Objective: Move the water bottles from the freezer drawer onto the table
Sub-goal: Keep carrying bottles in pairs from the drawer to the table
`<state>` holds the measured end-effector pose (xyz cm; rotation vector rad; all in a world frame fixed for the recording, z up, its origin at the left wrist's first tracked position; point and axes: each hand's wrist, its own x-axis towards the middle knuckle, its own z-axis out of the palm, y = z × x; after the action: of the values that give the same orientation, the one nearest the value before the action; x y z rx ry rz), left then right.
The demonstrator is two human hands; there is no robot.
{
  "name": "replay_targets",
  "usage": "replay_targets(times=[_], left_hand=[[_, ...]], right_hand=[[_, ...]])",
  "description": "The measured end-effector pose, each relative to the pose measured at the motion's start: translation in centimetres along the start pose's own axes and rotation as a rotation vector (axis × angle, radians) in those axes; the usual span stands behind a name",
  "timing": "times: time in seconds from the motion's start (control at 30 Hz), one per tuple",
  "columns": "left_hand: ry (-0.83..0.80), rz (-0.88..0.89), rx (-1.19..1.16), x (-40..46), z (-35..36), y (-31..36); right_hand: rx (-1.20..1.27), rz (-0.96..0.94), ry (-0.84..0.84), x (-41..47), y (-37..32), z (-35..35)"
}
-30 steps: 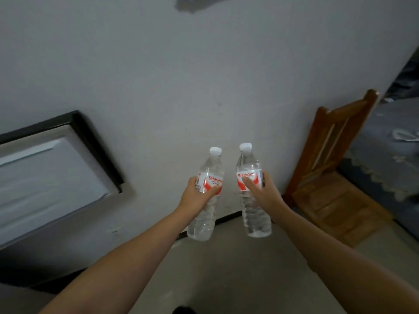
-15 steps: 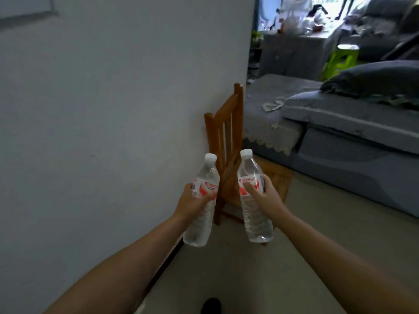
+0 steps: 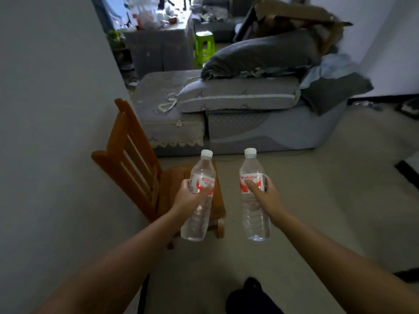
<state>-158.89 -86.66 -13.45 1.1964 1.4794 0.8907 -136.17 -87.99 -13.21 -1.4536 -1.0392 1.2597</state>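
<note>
Clear left bottle (image 3: 199, 196) and right bottle (image 3: 254, 196), each gripped at its label by left hand (image 3: 191, 197) and right hand (image 3: 264, 196) beside the wooden chair (image 3: 133, 159), are best carried upright and apart.

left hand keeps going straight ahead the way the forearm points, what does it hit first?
Probably the wooden chair: the left hand, gripping its water bottle, sits over the seat in this view. Depth is unclear; it may pass above it.

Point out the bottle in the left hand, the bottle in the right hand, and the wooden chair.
Left-hand bottle (image 3: 205, 165): head view, on its clear shoulder.
Right-hand bottle (image 3: 255, 219): head view, on its lower body.
Wooden chair (image 3: 130, 152): head view, on its slatted back.
</note>
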Motion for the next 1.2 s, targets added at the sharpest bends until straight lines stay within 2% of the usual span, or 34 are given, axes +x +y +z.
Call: replay_targets(times=[0.17,0.4,0.6,0.87,1.1,1.2], left_hand=[[-0.19,0.012,0.05,6.2,7.6,2.8],[-0.319,0.051,0.138,15.5,20.5,8.2],[-0.433,0.094,0.111,22.2,32.2,13.4],[-0.629,0.143,0.175,27.1,42.7,16.7],[-0.901,0.214,0.248,34.1,52.2,20.9],[-0.948,0.243,0.267,37.2,55.5,23.4]], right_hand=[[-0.004,0.04,0.192,3.2,0.4,-6.9],[-0.034,0.046,0.408,10.0,-0.4,-17.8],[-0.029,0.046,0.544,15.4,-2.7,-27.6],[0.045,0.091,0.741,18.6,-1.6,-35.3],[0.088,0.099,0.941,24.8,-1.6,-41.9],[0.112,0.094,1.016,27.7,-2.6,-44.0]])
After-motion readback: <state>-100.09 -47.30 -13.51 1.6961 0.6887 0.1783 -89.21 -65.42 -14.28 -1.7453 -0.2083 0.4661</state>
